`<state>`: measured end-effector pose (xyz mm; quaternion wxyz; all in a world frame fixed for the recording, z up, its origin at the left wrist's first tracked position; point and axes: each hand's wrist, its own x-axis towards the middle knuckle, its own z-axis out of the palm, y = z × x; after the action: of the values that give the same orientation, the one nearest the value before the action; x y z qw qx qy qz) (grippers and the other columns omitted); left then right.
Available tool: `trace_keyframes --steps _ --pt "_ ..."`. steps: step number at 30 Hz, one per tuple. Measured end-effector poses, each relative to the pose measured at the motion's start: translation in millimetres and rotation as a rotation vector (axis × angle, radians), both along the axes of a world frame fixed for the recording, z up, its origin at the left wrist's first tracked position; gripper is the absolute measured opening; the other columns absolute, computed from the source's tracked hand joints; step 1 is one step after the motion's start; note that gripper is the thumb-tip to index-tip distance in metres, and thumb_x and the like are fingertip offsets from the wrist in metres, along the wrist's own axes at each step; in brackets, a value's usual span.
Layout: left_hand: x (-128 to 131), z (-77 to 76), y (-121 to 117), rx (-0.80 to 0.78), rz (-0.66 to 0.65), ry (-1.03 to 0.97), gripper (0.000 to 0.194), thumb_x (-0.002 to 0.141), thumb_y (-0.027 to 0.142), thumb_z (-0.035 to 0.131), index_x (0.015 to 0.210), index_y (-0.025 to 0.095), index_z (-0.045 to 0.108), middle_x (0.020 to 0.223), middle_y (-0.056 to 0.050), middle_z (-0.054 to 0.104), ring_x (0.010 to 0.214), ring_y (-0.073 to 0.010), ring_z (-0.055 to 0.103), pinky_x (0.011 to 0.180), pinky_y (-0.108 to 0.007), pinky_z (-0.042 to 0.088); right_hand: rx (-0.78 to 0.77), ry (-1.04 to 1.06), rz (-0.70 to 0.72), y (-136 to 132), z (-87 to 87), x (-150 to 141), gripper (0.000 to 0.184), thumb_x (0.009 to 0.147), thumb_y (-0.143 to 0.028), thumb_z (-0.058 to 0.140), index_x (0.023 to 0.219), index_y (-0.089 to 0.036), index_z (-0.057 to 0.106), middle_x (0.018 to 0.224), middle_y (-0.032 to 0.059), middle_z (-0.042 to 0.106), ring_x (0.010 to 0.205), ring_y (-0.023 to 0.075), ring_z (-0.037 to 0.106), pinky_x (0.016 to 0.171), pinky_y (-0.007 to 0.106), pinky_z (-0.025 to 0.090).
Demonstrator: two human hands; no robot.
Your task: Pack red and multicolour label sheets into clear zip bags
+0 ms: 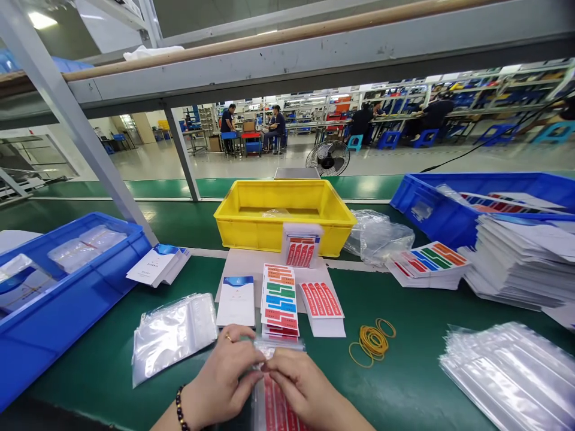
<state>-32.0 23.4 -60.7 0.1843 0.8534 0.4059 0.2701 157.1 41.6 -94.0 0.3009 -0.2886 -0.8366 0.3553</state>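
Note:
Between my hands lies a clear plastic bag [274, 407] with red-striped label sheets inside. My left hand [231, 371], with a beaded bracelet and a ring, pinches the bag's upper part between thumb and fingers. Close against it, my right hand [299, 380] is closed on the same part; the fingers hide the exact grip. Just beyond are a white booklet stack [236, 302], a stack of multicoloured label sheets [279, 299] and a stack of red label sheets [322, 305]. Left of these lies a pile of clear bags [175, 332].
A yellow bin [285, 233] stands behind the stacks, with a filled bag [302, 245] at its front. Blue bins [90, 287] flank both sides. Rubber bands [372, 343], paper stacks [525, 260] and more clear bags [512, 371] lie right. A shelf beam [287, 60] crosses overhead.

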Motion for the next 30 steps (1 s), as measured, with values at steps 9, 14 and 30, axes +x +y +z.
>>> trace_keyframes --steps 9,14,30 --pt "-34 -4.0 -7 -0.368 0.102 0.172 0.013 0.075 0.020 0.056 0.063 0.017 0.056 0.066 0.000 0.055 0.064 -0.0142 0.049 0.060 -0.024 0.034 0.058 -0.237 0.019 2 11.8 -11 0.018 0.077 -0.020 0.060 0.060 -0.017 0.058 0.074 0.0009 0.060 0.068 0.0125 0.054 0.061 0.022 0.039" --pt "-29 -24.7 -11 -0.508 0.081 0.004 0.025 0.080 0.026 0.053 0.057 0.016 0.060 0.055 0.002 0.051 0.056 -0.0120 0.044 0.056 -0.022 0.031 0.424 -0.420 -0.117 32 7.2 -51 0.021 0.077 -0.013 0.055 0.097 -0.016 0.060 0.096 0.0098 0.060 0.090 0.0229 0.051 0.082 0.038 0.039" --pt "-32 -55.3 -5 -1.386 0.351 -1.420 0.049 0.079 0.053 0.049 0.091 0.008 0.064 0.064 -0.009 0.067 0.052 -0.0176 0.062 0.051 -0.026 0.047 0.479 -0.266 0.047 17 24.0 -48 0.011 0.081 -0.025 0.051 0.080 -0.020 0.061 0.080 0.0022 0.057 0.080 0.0173 0.052 0.099 0.045 0.027"
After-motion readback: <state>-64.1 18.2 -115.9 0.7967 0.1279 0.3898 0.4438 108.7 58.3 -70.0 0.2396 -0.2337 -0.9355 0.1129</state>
